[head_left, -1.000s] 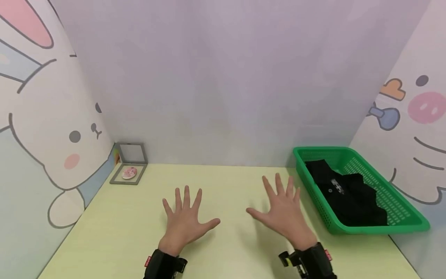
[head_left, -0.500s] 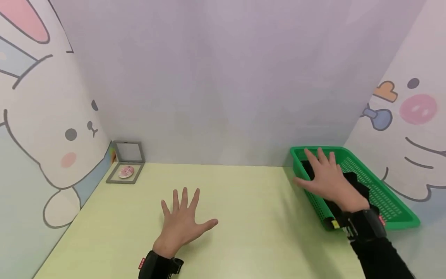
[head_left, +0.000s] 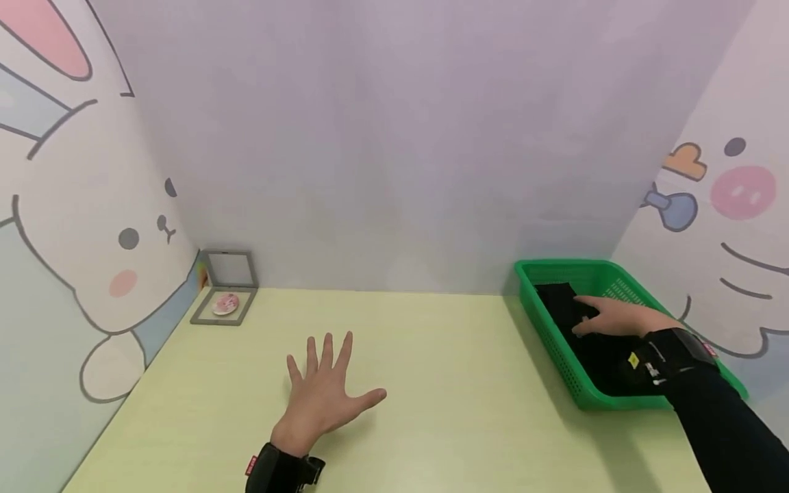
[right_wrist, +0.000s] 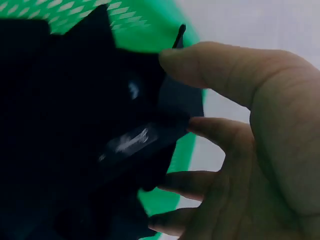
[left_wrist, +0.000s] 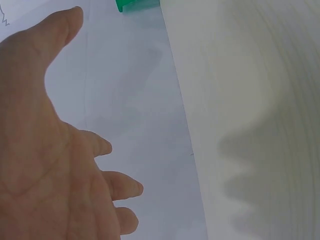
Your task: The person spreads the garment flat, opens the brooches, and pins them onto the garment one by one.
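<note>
A black garment point(head_left: 557, 301) lies crumpled in a green plastic basket point(head_left: 592, 277) at the right of the head view. My right hand point(head_left: 616, 317) has reached into the basket and touches the cloth. In the right wrist view its thumb lies over the edge of the garment point(right_wrist: 127, 140), near a pale printed label. The thumb and forefinger tips stand apart, and the other fingertips reach the cloth's edge. My left hand point(head_left: 320, 400) hovers over the table with its fingers spread, holding nothing. Its shadow falls on the tabletop in the left wrist view.
A small grey-framed case point(head_left: 216, 322) with its lid raised stands at the table's back left corner, and a pink oval object point(head_left: 225, 304) lies in it. A pale curtain-like wall point(head_left: 382, 171) closes the back; cartoon-printed walls flank both sides.
My right hand has moved from above the table's middle, over the basket's near side, and down into it onto the garment. The left hand has stayed nearly still.
</note>
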The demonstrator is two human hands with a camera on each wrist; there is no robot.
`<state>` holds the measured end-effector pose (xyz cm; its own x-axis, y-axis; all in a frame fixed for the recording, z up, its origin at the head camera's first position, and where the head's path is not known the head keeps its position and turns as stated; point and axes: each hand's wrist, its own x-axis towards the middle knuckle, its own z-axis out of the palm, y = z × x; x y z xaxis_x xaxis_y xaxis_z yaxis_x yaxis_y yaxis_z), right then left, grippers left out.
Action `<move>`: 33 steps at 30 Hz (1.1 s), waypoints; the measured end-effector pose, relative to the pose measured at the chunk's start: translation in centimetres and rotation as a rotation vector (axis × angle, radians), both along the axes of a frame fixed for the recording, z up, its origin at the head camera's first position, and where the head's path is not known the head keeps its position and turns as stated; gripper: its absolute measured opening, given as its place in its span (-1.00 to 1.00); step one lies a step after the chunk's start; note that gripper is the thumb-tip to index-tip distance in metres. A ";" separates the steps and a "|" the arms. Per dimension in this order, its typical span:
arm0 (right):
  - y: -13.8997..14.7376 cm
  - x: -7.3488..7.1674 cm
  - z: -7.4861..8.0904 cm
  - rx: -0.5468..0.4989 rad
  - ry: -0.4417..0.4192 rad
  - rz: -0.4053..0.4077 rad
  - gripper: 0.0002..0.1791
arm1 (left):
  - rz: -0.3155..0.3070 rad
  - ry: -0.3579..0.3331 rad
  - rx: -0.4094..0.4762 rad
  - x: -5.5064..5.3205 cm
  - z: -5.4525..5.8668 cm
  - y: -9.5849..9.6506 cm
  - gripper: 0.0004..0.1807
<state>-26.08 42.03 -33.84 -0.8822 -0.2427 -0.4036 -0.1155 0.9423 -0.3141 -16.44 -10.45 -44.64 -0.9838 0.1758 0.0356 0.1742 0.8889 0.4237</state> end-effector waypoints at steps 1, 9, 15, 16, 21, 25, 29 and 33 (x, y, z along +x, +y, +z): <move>0.3 -0.1 -0.4 0.001 -0.020 -0.006 0.05 | -0.003 -0.003 0.003 0.0 0.0 0.1 0.25; 1.8 -1.6 -2.0 0.032 -0.097 -0.018 0.14 | -0.022 -0.007 0.001 0.2 0.4 0.6 0.23; 2.6 -2.8 -3.9 0.041 -0.111 -0.049 0.21 | -0.018 -0.013 0.010 0.4 1.1 0.8 0.23; 2.7 -2.9 -4.3 0.042 -0.113 -0.060 0.24 | -0.017 -0.014 0.010 0.5 1.3 0.8 0.23; 3.3 -2.3 -5.7 0.126 -0.110 -0.099 0.37 | -0.019 -0.014 0.015 0.9 1.8 0.9 0.26; 3.2 -2.1 -6.1 0.167 -0.095 -0.114 0.42 | -0.017 -0.013 0.006 1.0 2.0 0.9 0.25; 2.8 -2.4 -6.3 0.149 -0.053 -0.105 0.28 | -0.016 -0.011 0.005 1.1 2.1 1.0 0.25; 2.0 -2.6 -6.3 0.127 -0.007 -0.128 -0.07 | -0.021 -0.013 0.023 1.1 2.0 1.2 0.24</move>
